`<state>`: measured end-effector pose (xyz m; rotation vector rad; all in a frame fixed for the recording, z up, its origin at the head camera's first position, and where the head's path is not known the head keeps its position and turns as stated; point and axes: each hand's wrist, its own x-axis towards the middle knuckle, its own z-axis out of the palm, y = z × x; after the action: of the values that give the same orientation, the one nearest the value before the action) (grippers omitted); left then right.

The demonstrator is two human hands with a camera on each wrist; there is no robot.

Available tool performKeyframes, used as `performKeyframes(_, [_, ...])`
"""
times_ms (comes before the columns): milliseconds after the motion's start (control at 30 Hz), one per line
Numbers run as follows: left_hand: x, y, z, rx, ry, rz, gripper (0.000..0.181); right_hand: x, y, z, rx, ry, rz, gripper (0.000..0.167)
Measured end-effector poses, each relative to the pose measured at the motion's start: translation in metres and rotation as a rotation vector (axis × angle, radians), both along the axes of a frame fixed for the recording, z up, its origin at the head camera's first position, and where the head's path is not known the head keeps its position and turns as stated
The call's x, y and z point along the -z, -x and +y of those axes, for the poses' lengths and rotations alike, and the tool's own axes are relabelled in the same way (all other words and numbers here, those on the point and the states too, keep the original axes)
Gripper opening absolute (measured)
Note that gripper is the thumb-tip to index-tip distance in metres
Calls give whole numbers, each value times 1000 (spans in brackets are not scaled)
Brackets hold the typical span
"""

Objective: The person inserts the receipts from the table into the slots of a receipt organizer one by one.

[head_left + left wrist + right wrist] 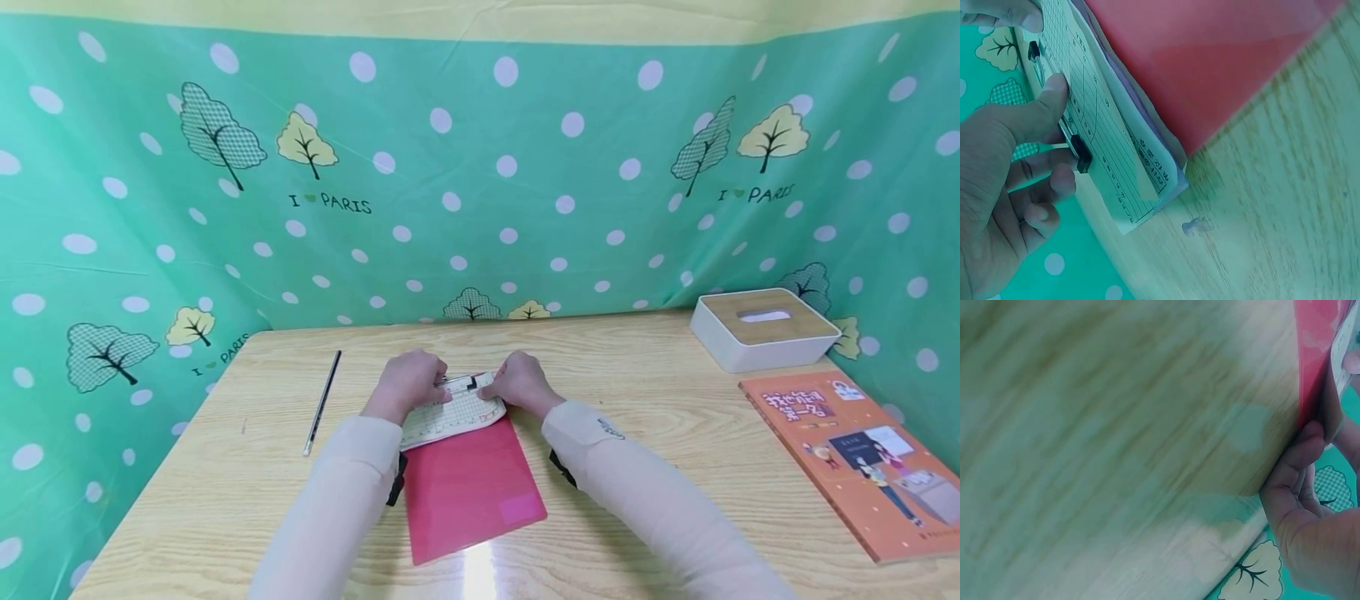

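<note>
A red plastic folder (476, 496) lies on the wooden table, with a stack of printed paper forms (453, 418) across its far end. Along the top edge of the forms runs a metal clip with black ends (1080, 153). My left hand (408, 385) pinches this clip, thumb on its bar and fingers behind it. At the far right corner, my right hand (523, 385) grips the forms, its thumb on top. In the right wrist view its curled fingers (1296, 464) are beside the folder's edge; part of that grip is hidden.
Left of the folder lies a pencil (322, 404). A white tissue box with a wooden lid (757, 329) stands at the back right, and an orange book (855, 467) lies in front of it. A green patterned curtain (480, 200) hangs behind the table (637, 375).
</note>
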<state>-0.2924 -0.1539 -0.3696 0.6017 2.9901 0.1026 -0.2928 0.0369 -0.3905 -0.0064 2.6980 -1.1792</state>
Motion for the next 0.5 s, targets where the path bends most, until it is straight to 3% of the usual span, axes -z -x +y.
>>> performKeyframes(367, [1,-4,-2,19,-33,36,43,1,1,1,-3,-2,-9,42])
performKeyframes(500, [1,-7,-5,-4,-25,21,39,1,-1,-1,2,9,-10,40])
